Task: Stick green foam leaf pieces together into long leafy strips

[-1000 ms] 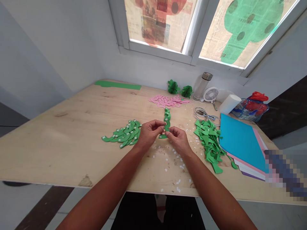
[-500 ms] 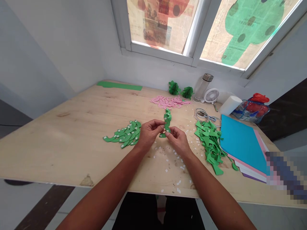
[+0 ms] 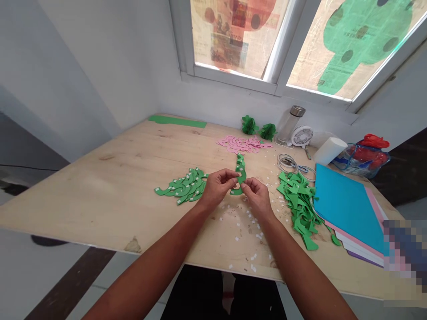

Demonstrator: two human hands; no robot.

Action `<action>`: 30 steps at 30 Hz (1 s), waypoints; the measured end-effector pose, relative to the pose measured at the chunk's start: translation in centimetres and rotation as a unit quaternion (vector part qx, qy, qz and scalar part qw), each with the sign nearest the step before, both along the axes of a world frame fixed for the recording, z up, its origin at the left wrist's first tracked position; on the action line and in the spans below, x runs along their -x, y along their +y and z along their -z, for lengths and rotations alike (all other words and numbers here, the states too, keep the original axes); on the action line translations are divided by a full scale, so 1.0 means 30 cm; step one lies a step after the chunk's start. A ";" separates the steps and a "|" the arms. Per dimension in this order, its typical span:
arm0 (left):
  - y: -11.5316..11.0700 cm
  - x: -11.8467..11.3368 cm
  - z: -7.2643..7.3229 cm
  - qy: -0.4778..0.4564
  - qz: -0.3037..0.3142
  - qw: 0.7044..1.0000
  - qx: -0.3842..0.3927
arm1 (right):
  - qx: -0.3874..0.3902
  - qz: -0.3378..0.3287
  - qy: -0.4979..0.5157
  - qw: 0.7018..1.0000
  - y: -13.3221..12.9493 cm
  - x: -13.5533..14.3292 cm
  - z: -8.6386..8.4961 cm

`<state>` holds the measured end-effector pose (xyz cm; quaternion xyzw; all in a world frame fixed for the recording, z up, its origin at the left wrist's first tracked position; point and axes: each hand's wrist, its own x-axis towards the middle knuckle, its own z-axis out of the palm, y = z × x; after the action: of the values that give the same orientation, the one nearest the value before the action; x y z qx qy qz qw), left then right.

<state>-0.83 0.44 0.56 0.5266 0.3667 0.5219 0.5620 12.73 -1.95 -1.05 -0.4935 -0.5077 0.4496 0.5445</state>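
Note:
A wavy green paper cutout [image 3: 242,176] with small white squares on it is held between my hands, over the middle of the table. My left hand [image 3: 216,189] pinches its left edge between thumb and fingers. From the right, my right hand [image 3: 258,195] has thumb and fingertips closed on the lower part of the green paper. More curved green paper shows above and below the fingers; how these pieces join is hard to make out. Beside my left hand, overlapping green cutouts [image 3: 185,186] with white squares lie in a fanned pile.
Pink cutouts [image 3: 245,144] and two green paper figures [image 3: 249,125] are toward the wall. To the right lie green scraps [image 3: 298,202], scissors [image 3: 304,169], coloured sheets [image 3: 348,206], a bottle [image 3: 290,126] and a small fan [image 3: 302,136]. Tiny white bits [image 3: 253,229] litter the table near my right arm.
The camera has turned a little left, so everything appears farther right. Both hands keep their pinch on the green cutout; a white square by the right fingertips no longer shows.

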 end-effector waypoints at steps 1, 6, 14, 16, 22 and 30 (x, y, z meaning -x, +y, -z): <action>-0.002 -0.001 0.000 -0.001 0.008 1.000 0.001 | 0.000 -0.003 0.004 1.000 0.000 0.000 0.000; 0.006 0.004 0.000 0.043 -0.019 0.999 -0.021 | 0.006 0.015 0.011 1.000 0.006 -0.008 0.009; 0.050 0.180 -0.054 0.375 -0.180 0.896 -0.154 | 0.017 0.051 0.054 0.997 0.016 -0.022 0.002; 0.046 0.256 -0.068 0.521 -0.204 0.821 -0.116 | 0.017 0.054 0.061 0.997 0.017 -0.020 0.001; 0.032 0.381 -0.048 0.692 -0.123 0.708 0.064 | 0.019 0.038 0.063 0.997 0.019 -0.013 0.006; 0.036 0.368 -0.005 0.690 -0.142 0.707 0.061 | 0.021 0.043 0.061 0.997 0.022 -0.022 0.014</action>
<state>-11.86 1.53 0.72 0.6465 0.7533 0.0631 0.1025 13.40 -1.28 -1.46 -0.4981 -0.4424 0.4655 0.5827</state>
